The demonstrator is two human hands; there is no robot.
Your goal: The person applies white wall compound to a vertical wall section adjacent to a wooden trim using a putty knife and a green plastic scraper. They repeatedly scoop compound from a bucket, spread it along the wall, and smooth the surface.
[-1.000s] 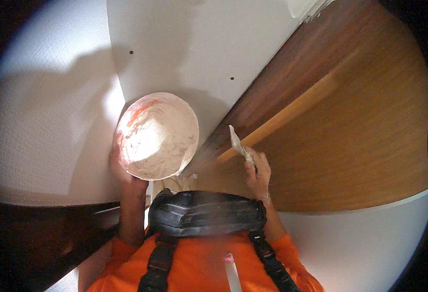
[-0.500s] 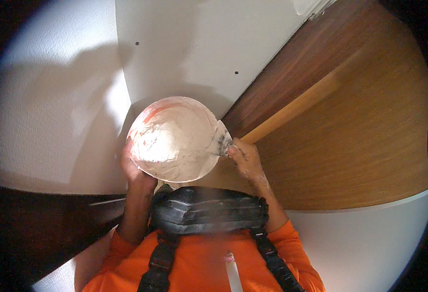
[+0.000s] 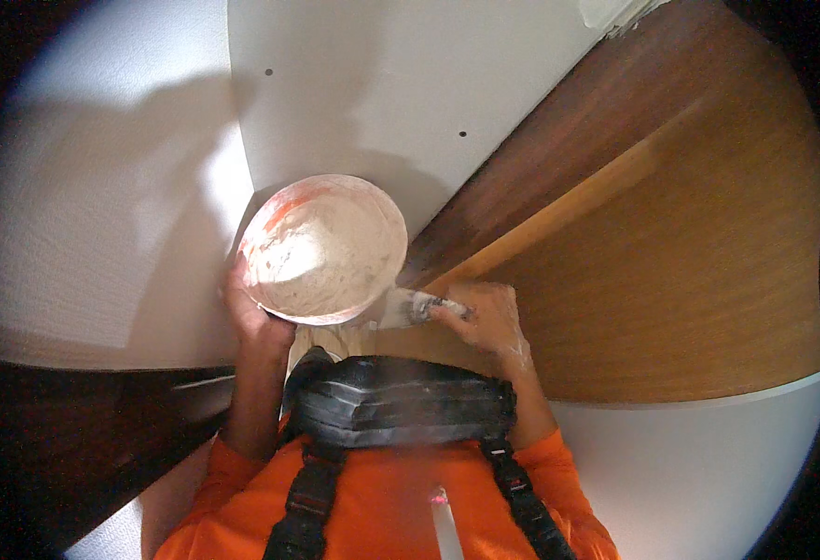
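My left hand [image 3: 251, 306] grips a round mixing bowl [image 3: 384, 207] by its left side, with most of the fingers hidden behind it. Pale, creamy plaster [image 3: 340, 275] coats the inside, and reddish streaks show near the upper left rim. My right hand [image 3: 486, 317] is closed round the handle of a putty knife [image 3: 397, 309]. The knife's blade is smeared with white and lies at the lower right of the bowl's outside; I cannot tell whether it touches. White residue marks my right wrist.
Ahead stands a pale wall panel [image 3: 363, 103] with two small dark holes. A textured white wall [image 3: 83, 233] meets it at a corner on the left. Brown wood panelling [image 3: 671, 280] runs along the right. A black padded pouch [image 3: 396, 403] sits at my front, on straps.
My right hand has brought the putty knife from the bowl's right rim down and left, below the rim. The bowl has shifted slightly left and up and looks more tilted.
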